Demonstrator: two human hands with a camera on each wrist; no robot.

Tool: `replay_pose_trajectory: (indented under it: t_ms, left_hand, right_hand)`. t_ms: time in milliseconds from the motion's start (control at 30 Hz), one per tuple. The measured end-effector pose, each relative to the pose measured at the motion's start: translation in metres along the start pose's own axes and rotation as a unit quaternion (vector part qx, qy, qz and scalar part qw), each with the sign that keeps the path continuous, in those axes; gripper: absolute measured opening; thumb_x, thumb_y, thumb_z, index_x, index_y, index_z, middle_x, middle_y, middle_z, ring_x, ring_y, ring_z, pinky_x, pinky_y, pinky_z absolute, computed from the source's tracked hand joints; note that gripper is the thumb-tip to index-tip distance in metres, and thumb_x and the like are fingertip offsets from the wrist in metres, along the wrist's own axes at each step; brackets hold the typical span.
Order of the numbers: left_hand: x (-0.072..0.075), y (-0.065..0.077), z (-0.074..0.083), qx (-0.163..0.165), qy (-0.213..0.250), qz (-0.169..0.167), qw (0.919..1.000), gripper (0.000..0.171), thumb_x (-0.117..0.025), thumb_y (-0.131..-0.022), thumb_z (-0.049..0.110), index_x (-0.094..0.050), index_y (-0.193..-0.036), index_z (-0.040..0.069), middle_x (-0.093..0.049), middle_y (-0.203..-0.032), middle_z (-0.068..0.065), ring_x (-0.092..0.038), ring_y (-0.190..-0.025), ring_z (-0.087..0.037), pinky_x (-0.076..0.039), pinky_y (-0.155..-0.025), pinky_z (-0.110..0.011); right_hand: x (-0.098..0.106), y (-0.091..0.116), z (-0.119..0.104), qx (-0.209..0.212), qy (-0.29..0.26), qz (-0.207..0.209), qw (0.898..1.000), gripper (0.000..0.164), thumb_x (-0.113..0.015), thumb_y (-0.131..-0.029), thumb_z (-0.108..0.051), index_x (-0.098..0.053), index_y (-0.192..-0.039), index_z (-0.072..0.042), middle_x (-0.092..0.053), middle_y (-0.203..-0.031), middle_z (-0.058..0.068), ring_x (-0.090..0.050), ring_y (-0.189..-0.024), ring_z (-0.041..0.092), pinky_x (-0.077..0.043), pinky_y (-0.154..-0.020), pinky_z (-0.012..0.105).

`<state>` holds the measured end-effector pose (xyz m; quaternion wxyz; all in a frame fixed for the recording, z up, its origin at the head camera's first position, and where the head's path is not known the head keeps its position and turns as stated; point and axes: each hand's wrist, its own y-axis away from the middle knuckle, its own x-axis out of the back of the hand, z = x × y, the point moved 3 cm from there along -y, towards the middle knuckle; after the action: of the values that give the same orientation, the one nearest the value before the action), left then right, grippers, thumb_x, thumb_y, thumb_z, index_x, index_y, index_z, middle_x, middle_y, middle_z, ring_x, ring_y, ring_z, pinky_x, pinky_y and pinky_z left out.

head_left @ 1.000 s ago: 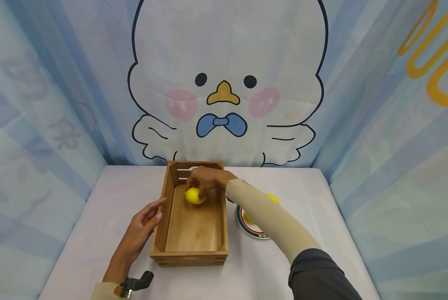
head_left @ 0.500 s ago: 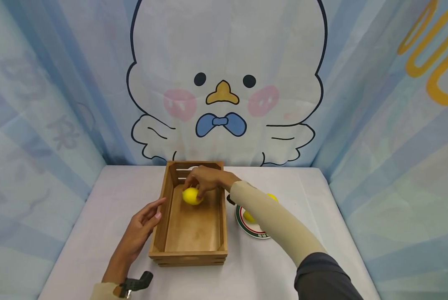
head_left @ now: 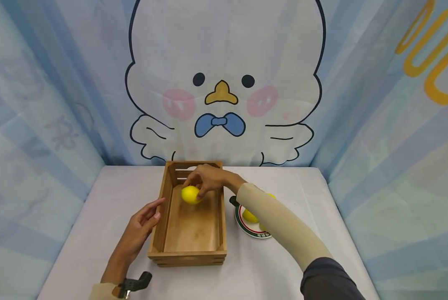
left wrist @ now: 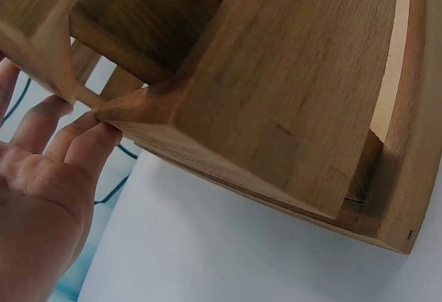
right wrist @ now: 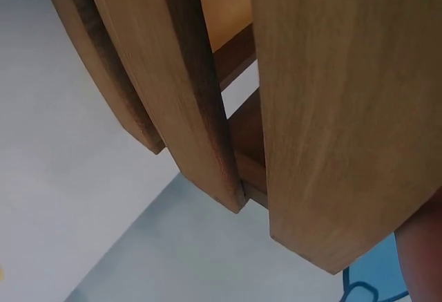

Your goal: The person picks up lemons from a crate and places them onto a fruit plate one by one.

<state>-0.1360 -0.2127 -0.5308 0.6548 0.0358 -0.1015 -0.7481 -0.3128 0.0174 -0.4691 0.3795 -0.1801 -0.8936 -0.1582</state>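
Note:
A yellow lemon [head_left: 190,195] is in the far half of a slatted wooden crate [head_left: 192,253], close over its bottom board. My right hand [head_left: 209,178] reaches in across the crate's right side and pinches the lemon between thumb and fingers. Only a blurred bit of that hand [right wrist: 423,250] shows at the edge of the right wrist view, behind the slats. On the crate's left side my left hand [head_left: 139,225] touches the outer wall with extended fingertips; in the left wrist view these fingers [left wrist: 90,146] rest against a slat.
Right of the crate stands a white plate with a green and red rim [head_left: 259,235], holding more lemons [head_left: 250,216], partly covered by my right sleeve [head_left: 284,227]. A white cloth [head_left: 123,187] covers the table. Printed curtains [head_left: 224,50] close in the back and sides.
The lemon and my right hand have shifted slightly left inside the crate. My right forearm has drifted a little to the right. The left hand stays in place at the crate.

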Motion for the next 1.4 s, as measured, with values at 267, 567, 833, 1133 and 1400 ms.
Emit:
replay_pose_trajectory:
  t_ms: [267,567,833,1133,1400]
  left_hand:
    - [-0.001,-0.001,-0.003,-0.002,-0.001,0.000,1.0000,0.057,-0.059,-0.110,0.037,-0.043,-0.163,0.025,-0.021,-0.178,-0.006,-0.015,-0.165,-0.043,-0.014,-0.121,-0.082]
    - [-0.001,-0.001,-0.003,-0.002,-0.002,0.003,1.0000,0.057,-0.060,-0.110,0.037,-0.043,-0.162,0.025,-0.022,-0.178,-0.006,-0.015,-0.165,-0.044,-0.014,-0.119,-0.084]
    - [0.001,-0.001,-0.004,-0.007,-0.002,0.000,1.0000,0.057,-0.059,-0.110,0.037,-0.043,-0.163,0.024,-0.021,-0.178,-0.008,-0.014,-0.165,-0.044,-0.014,-0.120,-0.083]
    - [0.001,-0.001,-0.004,-0.015,0.002,-0.006,0.9999,0.057,-0.058,-0.111,0.035,-0.042,-0.163,0.022,-0.021,-0.178,-0.009,-0.013,-0.165,-0.045,-0.013,-0.120,-0.084]
    - [0.000,0.000,-0.003,-0.014,0.002,-0.007,0.9999,0.057,-0.058,-0.111,0.035,-0.042,-0.163,0.022,-0.021,-0.178,-0.009,-0.013,-0.165,-0.045,-0.013,-0.119,-0.085]
  right_hand:
    - [0.003,0.008,0.001,0.018,-0.107,0.015,0.994,0.054,-0.092,-0.079,-0.002,-0.077,-0.130,-0.012,-0.075,-0.130,0.004,-0.072,-0.123,0.021,-0.060,-0.104,0.046]
    - [0.008,0.023,0.005,0.029,-0.171,0.038,0.984,0.058,-0.092,-0.080,-0.001,-0.073,-0.134,-0.009,-0.074,-0.133,0.007,-0.072,-0.120,0.019,-0.062,-0.101,0.038]
    - [0.015,0.036,0.006,0.052,-0.234,0.064,0.969,0.060,-0.090,-0.079,0.005,-0.071,-0.136,-0.002,-0.071,-0.137,0.015,-0.069,-0.128,0.027,-0.061,-0.103,0.042]
    - [0.025,0.058,0.009,0.056,-0.261,0.106,0.958,0.057,-0.087,-0.083,0.005,-0.070,-0.136,-0.002,-0.071,-0.138,0.016,-0.071,-0.125,0.029,-0.062,-0.100,0.043]
    - [0.034,0.082,0.017,0.045,-0.264,0.152,0.951,0.057,-0.087,-0.084,0.003,-0.071,-0.137,-0.005,-0.071,-0.139,0.013,-0.070,-0.118,0.031,-0.062,-0.099,0.042]
